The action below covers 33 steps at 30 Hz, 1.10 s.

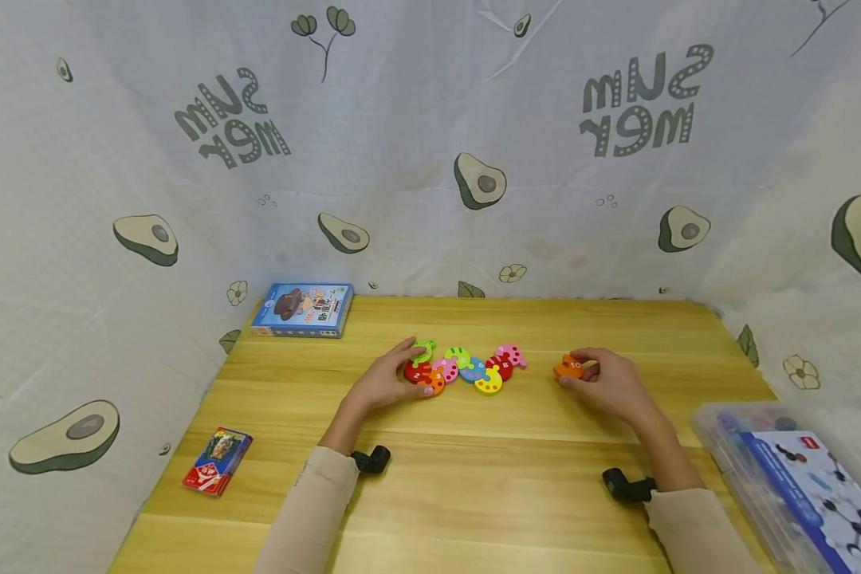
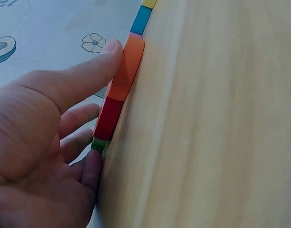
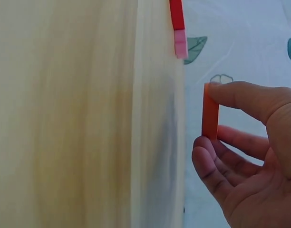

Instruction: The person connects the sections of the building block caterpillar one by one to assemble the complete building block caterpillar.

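A wavy chain of interlocked, numbered puzzle pieces (image 1: 473, 369) lies on the table in green, red, orange, pink, blue and yellow. My left hand (image 1: 387, 380) holds its left end, with the thumb against the side of the orange piece (image 2: 128, 69) and the fingers around the red piece (image 2: 109, 118) and the green head piece. To the right of the chain, my right hand (image 1: 610, 383) pinches a loose orange puzzle piece (image 1: 568, 367) marked 10 between thumb and fingers. In the right wrist view that piece stands on edge, apart from the chain's pink end piece (image 3: 180, 43).
A blue picture box (image 1: 304, 310) sits at the back left. Nearer on the left lies a small red and blue card box (image 1: 218, 461). At the right edge stands a clear plastic case (image 1: 749, 486) with a molecule-printed booklet (image 1: 825, 494). A printed cloth (image 1: 416, 119) hangs behind the table.
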Each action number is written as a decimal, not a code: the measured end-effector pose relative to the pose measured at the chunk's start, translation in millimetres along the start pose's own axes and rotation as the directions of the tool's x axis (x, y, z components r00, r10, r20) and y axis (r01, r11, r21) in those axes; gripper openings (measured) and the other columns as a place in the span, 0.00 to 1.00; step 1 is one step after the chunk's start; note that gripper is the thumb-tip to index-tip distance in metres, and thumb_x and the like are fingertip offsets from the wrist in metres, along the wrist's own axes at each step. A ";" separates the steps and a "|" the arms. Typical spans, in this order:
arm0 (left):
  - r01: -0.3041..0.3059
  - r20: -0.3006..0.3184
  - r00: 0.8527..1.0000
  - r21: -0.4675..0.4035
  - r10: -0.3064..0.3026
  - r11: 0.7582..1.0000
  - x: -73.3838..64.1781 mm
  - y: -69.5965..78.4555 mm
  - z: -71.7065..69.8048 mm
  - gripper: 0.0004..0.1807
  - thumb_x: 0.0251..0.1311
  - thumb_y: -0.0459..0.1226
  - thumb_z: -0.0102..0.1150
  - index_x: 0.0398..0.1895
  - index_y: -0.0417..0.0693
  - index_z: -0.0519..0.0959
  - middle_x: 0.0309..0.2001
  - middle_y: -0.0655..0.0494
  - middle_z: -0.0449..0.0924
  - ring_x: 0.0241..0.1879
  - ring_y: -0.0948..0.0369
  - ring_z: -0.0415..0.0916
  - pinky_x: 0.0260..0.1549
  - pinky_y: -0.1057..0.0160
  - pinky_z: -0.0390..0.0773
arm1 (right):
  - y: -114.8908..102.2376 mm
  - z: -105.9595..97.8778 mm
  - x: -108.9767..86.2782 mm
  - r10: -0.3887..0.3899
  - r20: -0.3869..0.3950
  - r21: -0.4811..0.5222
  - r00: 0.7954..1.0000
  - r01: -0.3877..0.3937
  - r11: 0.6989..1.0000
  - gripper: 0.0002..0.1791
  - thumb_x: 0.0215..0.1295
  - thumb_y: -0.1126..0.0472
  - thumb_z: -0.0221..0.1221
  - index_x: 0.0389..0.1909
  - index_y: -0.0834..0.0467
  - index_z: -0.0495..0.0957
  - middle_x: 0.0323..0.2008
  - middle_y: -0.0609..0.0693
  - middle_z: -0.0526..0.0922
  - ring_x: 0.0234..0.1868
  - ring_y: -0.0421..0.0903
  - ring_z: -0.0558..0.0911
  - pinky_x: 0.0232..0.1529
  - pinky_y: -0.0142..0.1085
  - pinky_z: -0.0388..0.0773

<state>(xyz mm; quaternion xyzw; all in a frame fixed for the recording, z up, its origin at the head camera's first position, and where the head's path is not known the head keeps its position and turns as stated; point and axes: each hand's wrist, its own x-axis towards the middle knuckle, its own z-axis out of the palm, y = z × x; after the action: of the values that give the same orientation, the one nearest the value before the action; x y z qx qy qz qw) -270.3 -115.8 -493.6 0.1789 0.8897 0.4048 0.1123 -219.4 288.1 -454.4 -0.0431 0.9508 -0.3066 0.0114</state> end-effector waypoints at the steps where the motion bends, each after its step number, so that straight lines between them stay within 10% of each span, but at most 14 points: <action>1: 0.000 0.003 1.000 -0.004 0.000 1.000 -0.1 -0.5 -0.2 0.43 0.57 0.46 0.76 0.76 0.54 0.70 0.83 0.57 0.51 0.82 0.48 0.48 0.79 0.40 0.53 | -2.5 1.4 1.3 -0.001 -0.001 0.003 1.000 0.001 1.000 0.35 0.65 0.48 0.70 0.64 0.67 0.76 0.46 0.62 0.85 0.39 0.49 0.81 0.37 0.37 0.77; 33: -0.004 0.019 1.000 -0.038 0.005 0.999 0.6 -2.2 -3.3 0.40 0.58 0.40 0.75 0.75 0.54 0.71 0.83 0.60 0.53 0.83 0.51 0.47 0.79 0.44 0.54 | -37.7 40.4 23.8 0.023 0.029 0.051 0.999 -0.024 0.998 0.29 0.64 0.57 0.70 0.62 0.66 0.78 0.46 0.61 0.83 0.39 0.50 0.76 0.36 0.35 0.75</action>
<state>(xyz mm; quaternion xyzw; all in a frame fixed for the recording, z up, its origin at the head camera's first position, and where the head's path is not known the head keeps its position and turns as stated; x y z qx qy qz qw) -272.5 -119.1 -493.1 0.1825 0.8804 0.4202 0.1231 -238.3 232.0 -465.0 -0.0359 0.9429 -0.3300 0.0294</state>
